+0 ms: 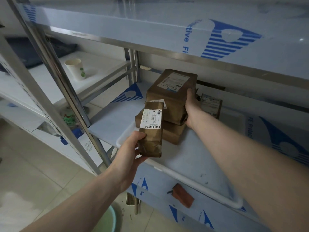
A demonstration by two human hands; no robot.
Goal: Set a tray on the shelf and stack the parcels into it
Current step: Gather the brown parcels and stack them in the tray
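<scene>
Paper cup (75,69): white with green marks, upright on the white surface of the neighbouring rack to the left.
Dark bag (33,51): dark blue, crumpled, lying behind the cup on the same surface.
Green packet (69,120): on a lower level to the left, partly hidden by a steel post (print unreadable).
Blue clip (77,132): just below the packet, at the rack's edge.
Brown block (183,195): reddish-brown, on the level beneath, lying at a tilt.
Green basin (107,221): pale green rim, on the tiled floor (41,168) at bottom left.
</scene>
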